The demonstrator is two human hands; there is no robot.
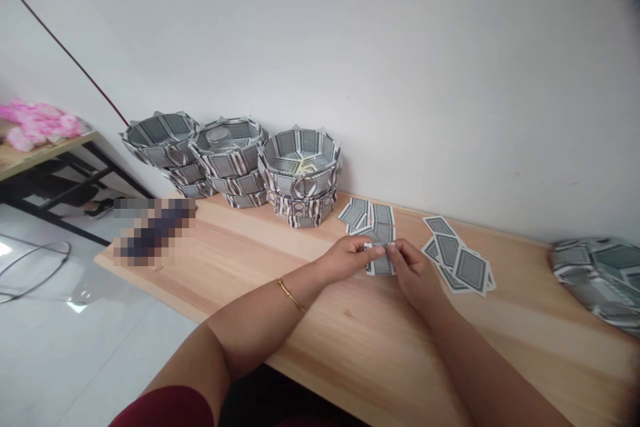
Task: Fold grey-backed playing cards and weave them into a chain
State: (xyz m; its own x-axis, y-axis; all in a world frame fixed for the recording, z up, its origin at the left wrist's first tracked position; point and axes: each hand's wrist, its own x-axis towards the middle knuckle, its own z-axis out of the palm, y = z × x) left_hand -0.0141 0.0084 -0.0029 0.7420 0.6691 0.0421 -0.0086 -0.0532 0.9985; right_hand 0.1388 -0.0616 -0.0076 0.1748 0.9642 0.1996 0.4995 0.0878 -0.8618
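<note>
Between my two hands is a grey-backed playing card (381, 265) with a white border, held just above the wooden table. My left hand (347, 259) pinches its left side with thumb and fingers. On the other side my right hand (413, 270) grips the same card near its top edge, the thumbs almost meeting. Just beyond my fingers lie loose playing cards (356, 215), some overlapping. To the right of my right hand, a spread of similar cards (470, 269) rests face down. Whether the held piece is one card or several, I cannot tell.
Round baskets made of folded cards (300, 177) stand stacked in several piles along the wall. Another such basket (595, 280) sits at the right edge. A blurred-out patch (155, 233) covers the table's left end. Pink flowers (43, 123) lie on another table.
</note>
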